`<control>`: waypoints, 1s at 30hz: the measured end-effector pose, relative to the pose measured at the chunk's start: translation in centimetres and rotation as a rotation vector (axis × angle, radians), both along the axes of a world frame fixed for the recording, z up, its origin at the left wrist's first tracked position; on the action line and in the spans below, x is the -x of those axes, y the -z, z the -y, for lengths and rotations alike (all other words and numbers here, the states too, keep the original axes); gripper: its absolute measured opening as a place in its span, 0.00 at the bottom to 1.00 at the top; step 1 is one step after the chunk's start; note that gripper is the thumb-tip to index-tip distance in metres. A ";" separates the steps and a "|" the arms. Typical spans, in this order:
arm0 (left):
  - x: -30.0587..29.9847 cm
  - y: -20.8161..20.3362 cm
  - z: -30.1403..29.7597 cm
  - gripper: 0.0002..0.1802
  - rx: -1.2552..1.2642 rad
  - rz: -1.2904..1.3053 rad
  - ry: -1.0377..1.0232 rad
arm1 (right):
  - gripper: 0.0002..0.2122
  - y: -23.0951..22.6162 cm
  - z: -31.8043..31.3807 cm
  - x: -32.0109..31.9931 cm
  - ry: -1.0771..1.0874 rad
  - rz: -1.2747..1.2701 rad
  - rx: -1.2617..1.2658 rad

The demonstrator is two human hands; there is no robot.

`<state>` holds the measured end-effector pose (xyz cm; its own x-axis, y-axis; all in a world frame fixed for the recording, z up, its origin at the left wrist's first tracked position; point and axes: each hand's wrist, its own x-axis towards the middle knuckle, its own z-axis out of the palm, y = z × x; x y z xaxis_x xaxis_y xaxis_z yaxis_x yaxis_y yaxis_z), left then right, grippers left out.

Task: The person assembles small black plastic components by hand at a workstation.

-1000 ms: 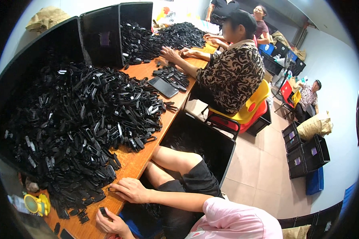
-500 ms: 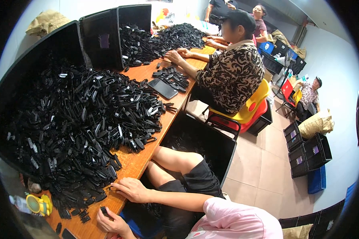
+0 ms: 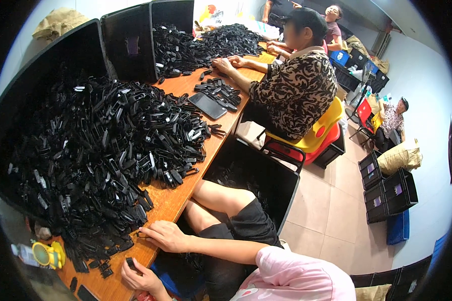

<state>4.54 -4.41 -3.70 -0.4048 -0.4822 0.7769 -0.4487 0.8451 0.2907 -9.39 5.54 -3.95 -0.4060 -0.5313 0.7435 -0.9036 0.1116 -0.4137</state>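
Observation:
At the near table edge, my left hand [image 3: 140, 277] has its fingers closed round a small black plastic piece [image 3: 130, 263]. Just beyond it, my right hand [image 3: 164, 236] rests by the table edge, thumb and forefinger pinching a small dark piece [image 3: 140, 233] whose shape is partly hidden. A large heap of black plastic clip-like parts [image 3: 100, 145] spills out of a tipped black bin [image 3: 50, 60] beside both hands. A few loose black pieces [image 3: 105, 270] lie on the wooden table [image 3: 183, 193] left of my left hand.
A yellow fan [image 3: 46, 255] and a clear bottle [image 3: 25, 254] stand at the left. A dark phone-like slab [image 3: 208, 106] lies farther along the table. A black crate [image 3: 276, 185] sits beside my legs. A co-worker in a patterned shirt [image 3: 296, 90] handles parts on a yellow chair [image 3: 319, 133].
The view has shifted slightly, so the far table and co-worker appear a little higher and farther right. Both my hands keep nearly the same places and grips.

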 end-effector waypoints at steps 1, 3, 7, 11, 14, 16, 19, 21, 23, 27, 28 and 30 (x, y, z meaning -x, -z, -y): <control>0.0 0.0 0.0 0.12 0.008 -0.008 0.003 | 0.19 0.0 0.0 0.0 -0.003 0.007 -0.006; 0.1 0.1 0.0 0.12 0.017 -0.014 0.001 | 0.20 0.1 0.0 0.0 -0.013 0.015 -0.011; 0.1 0.5 -0.1 0.13 0.007 -0.018 0.001 | 0.21 0.0 -0.1 0.1 0.017 0.004 0.026; 0.1 0.2 -0.1 0.13 -0.029 -0.008 0.002 | 0.23 -0.2 0.1 0.1 0.010 0.025 0.027; -0.1 0.0 0.2 0.13 -0.029 -0.021 0.020 | 0.22 -0.4 0.3 0.0 0.001 0.027 0.023; 0.2 -0.2 0.1 0.12 -0.038 -0.007 0.024 | 0.21 -0.6 -0.1 0.3 -0.013 0.043 0.001; 0.1 -0.5 -0.4 0.13 -0.096 -0.022 0.047 | 0.20 -0.6 -0.4 0.3 -0.021 0.054 -0.001; -0.1 -0.9 -1.1 0.13 -0.385 -0.053 0.011 | 0.20 -0.6 -0.4 0.3 -0.019 0.023 -0.007; -0.3 -0.5 -0.7 0.13 -0.316 -0.030 0.015 | 0.20 -0.5 -0.3 0.2 -0.030 0.031 -0.024; -0.4 0.1 -0.2 0.13 -0.135 0.011 0.038 | 0.20 -0.6 -0.3 0.1 -0.027 0.033 -0.035; -0.3 0.0 -0.3 0.13 -0.138 0.009 0.043 | 0.20 -0.6 -0.4 0.1 -0.032 0.036 -0.027; -0.1 -0.4 -0.5 0.13 -0.080 0.020 0.043 | 0.20 -0.7 -0.5 0.2 -0.034 0.037 -0.019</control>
<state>4.61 -3.90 -3.30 -0.4412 -0.5246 0.7282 -0.4193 0.8379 0.3496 -9.58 6.07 -3.27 -0.4150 -0.5588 0.7180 -0.8909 0.0894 -0.4453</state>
